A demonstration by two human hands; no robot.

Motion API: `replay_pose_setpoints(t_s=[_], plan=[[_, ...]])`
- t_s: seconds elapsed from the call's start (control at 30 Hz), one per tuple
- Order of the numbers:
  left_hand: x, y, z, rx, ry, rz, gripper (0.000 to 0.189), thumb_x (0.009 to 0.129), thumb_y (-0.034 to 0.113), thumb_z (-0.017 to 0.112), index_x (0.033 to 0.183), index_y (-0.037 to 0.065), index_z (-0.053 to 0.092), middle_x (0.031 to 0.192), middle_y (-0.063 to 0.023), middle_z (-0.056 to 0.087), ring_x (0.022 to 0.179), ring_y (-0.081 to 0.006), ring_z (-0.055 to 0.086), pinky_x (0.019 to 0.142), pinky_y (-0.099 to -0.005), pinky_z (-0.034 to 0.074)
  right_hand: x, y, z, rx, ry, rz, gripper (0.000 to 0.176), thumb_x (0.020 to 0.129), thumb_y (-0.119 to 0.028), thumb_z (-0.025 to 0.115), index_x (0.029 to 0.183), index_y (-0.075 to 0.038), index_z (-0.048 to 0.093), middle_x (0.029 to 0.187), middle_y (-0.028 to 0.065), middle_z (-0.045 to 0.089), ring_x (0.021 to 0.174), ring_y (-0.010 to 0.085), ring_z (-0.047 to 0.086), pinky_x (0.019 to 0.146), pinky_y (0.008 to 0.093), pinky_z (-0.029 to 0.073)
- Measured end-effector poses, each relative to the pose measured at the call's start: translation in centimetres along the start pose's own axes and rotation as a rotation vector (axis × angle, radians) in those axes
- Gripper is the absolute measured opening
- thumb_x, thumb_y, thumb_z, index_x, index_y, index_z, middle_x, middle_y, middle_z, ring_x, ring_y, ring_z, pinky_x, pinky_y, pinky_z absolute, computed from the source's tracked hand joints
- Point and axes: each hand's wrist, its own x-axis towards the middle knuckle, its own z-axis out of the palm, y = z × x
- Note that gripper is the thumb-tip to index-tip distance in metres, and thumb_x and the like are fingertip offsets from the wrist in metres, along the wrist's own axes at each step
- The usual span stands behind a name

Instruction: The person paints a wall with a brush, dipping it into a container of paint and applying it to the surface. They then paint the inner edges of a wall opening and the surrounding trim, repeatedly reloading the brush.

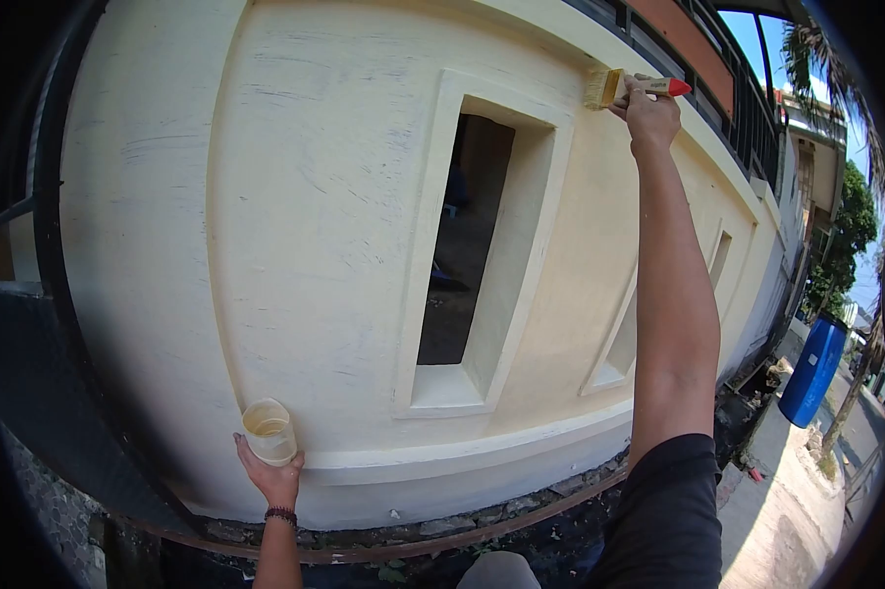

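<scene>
High on the cream wall [315,196], my right hand [651,118] grips a paintbrush [615,88] with a red-tipped handle. Its bristles point left and touch the wall just under the top ledge, right of the framed opening's upper corner. Low on the left, my left hand [270,476] holds a translucent plastic cup [268,430] from below, its fingers around the base. Some pale yellowish liquid shows inside the cup. A dark beaded bracelet is on my left wrist. Bluish streaks mark parts of the wall.
A tall narrow opening [470,236] with a raised frame cuts through the wall. Black metal railing [756,137] runs above the wall at the right. A blue barrel [813,373] stands on the right by the sunlit path. A low ledge [462,455] runs along the wall's bottom.
</scene>
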Motion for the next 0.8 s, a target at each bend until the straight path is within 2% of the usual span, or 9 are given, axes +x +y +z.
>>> replay_pose_setpoints(t_s=[0.07, 0.13, 0.23, 0.43, 0.57, 0.6, 0.63, 0.7, 0.8], plan=[[-0.1, -0.5, 0.2, -0.003, 0.007, 0.006, 0.11, 0.052, 0.011, 0.088, 0.143, -0.004, 0.029, 0.151, -0.0303, 0.028, 0.141, -0.0439, 0.03, 0.118, -0.0468, 0.027, 0.3, 0.3, 0.2, -0.126, -0.033, -0.091, 0.035, 0.091, -0.022, 0.071, 0.112, 0.005, 0.063, 0.09, 0.0175, 0.07, 0.069, 0.0211, 0.072, 0.061, 0.0297, 0.064], [0.0, -0.4, 0.3, -0.009, 0.016, 0.013, 0.11, 0.052, 0.011, 0.088, 0.143, -0.004, 0.029, 0.152, -0.0302, 0.028, 0.141, -0.0437, 0.03, 0.118, -0.0467, 0.027, 1.8, 1.9, 0.7, -0.384, -0.027, -0.274, 0.031, 0.087, -0.03, 0.072, 0.103, -0.003, 0.07, 0.092, 0.0155, 0.073, 0.08, 0.0273, 0.073, 0.076, 0.0376, 0.057], [0.0, 0.1, 0.2, -0.027, 0.005, -0.018, 0.111, 0.052, 0.011, 0.088, 0.143, -0.004, 0.028, 0.152, -0.0305, 0.027, 0.142, -0.0435, 0.029, 0.119, -0.0465, 0.026, 1.7, 2.4, 1.4, -0.517, -0.033, -0.332, 0.032, 0.088, -0.035, 0.069, 0.104, -0.007, 0.07, 0.092, 0.0161, 0.073, 0.088, 0.0319, 0.071, 0.084, 0.0402, 0.052], [0.0, -0.3, 0.1, 0.01, -0.014, -0.021, 0.112, 0.052, 0.012, 0.088, 0.144, -0.002, 0.027, 0.154, -0.03, 0.025, 0.142, -0.0438, 0.027, 0.119, -0.0472, 0.026, -1.3, 0.2, 3.8, -0.54, -0.026, -0.426, 0.029, 0.089, -0.033, 0.067, 0.104, -0.009, 0.07, 0.092, 0.0172, 0.072, 0.089, 0.0353, 0.069, 0.083, 0.0426, 0.053], [0.0, -0.3, 0.3, 0.02, -0.008, -0.016, 0.113, 0.052, 0.013, 0.088, 0.145, -0.003, 0.026, 0.154, -0.0298, 0.025, 0.142, -0.0436, 0.028, 0.119, -0.0478, 0.025, -2.5, -1.9, 5.8, -0.569, -0.136, -0.491, 0.028, 0.088, -0.032, 0.067, 0.103, -0.01, 0.07, 0.09, 0.017, 0.072, 0.088, 0.0352, 0.069, 0.083, 0.0425, 0.053], [0.0, -0.3, 0.3, 0.018, -0.005, -0.02, 0.113, 0.052, 0.013, 0.088, 0.145, -0.003, 0.026, 0.154, -0.0298, 0.026, 0.142, -0.0435, 0.028, 0.119, -0.0478, 0.025, -2.5, -2.1, 5.9, -0.463, -0.134, -0.51, 0.027, 0.089, -0.031, 0.067, 0.102, -0.008, 0.071, 0.088, 0.0169, 0.072, 0.086, 0.0345, 0.07, 0.082, 0.0412, 0.053], [0.0, -0.3, 0.4, 0.017, -0.007, -0.016, 0.113, 0.052, 0.013, 0.088, 0.145, -0.003, 0.026, 0.154, -0.0298, 0.026, 0.142, -0.0435, 0.028, 0.119, -0.0478, 0.025, -2.3, -2.2, 5.5, -0.465, -0.131, -0.51, 0.027, 0.089, -0.031, 0.067, 0.102, -0.008, 0.071, 0.088, 0.0169, 0.072, 0.086, 0.0345, 0.07, 0.082, 0.0412, 0.053], [0.0, -0.4, 0.4, 0.011, 0.004, -0.012, 0.114, 0.052, 0.013, 0.088, 0.146, -0.002, 0.026, 0.154, -0.0295, 0.026, 0.141, -0.0434, 0.029, 0.119, -0.048, 0.025, -1.6, -2.3, 4.3, -0.175, -0.116, -0.247, 0.026, 0.088, -0.03, 0.068, 0.1, -0.007, 0.071, 0.087, 0.0167, 0.073, 0.084, 0.0335, 0.071, 0.08, 0.0403, 0.054], [-0.1, -0.6, 0.4, 0.017, 0.006, -0.007, 0.114, 0.052, 0.013, 0.088, 0.146, -0.002, 0.026, 0.154, -0.0294, 0.026, 0.141, -0.0436, 0.029, 0.119, -0.048, 0.026, -0.7, -0.3, 1.9, -0.367, 0.002, -0.381, 0.025, 0.088, -0.029, 0.068, 0.1, -0.007, 0.071, 0.087, 0.0162, 0.073, 0.083, 0.033, 0.071, 0.079, 0.0404, 0.054]])
